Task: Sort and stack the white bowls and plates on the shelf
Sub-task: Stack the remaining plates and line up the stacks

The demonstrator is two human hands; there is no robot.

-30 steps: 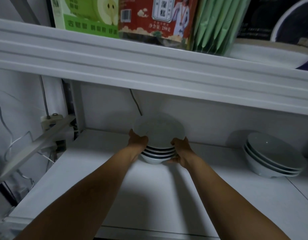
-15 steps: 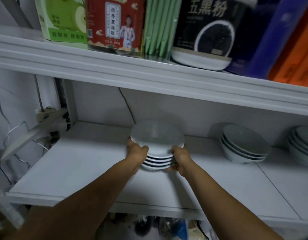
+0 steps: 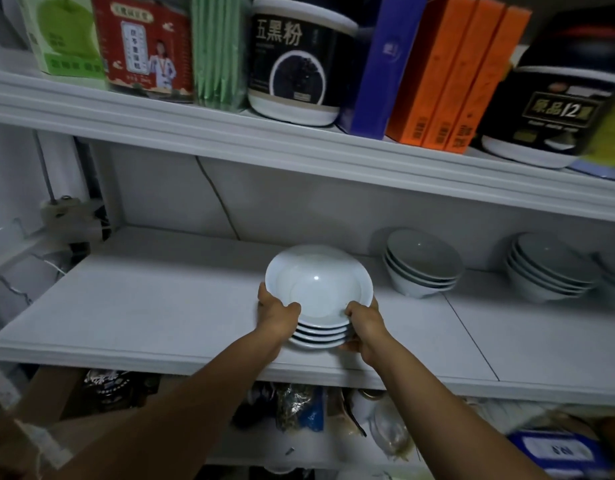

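Both hands clasp a stack of white plates (image 3: 318, 289) near the front of the middle shelf (image 3: 153, 306): the left hand (image 3: 277, 315) curls round the left rim with its thumb on top, and the right hand (image 3: 364, 322) does the same opposite. Whether the stack rests on the shelf or hangs just above it cannot be told. Four or so glazed plates together will likely be heavy, stiff, slick and easily chipped, so the sound hold is this one, fingers under the lowest plate and thumbs pressing the top rim, kept level so nothing slides. Two bowl stacks (image 3: 422, 265) (image 3: 550, 268) stand apart to the right, a likely guide for placement.
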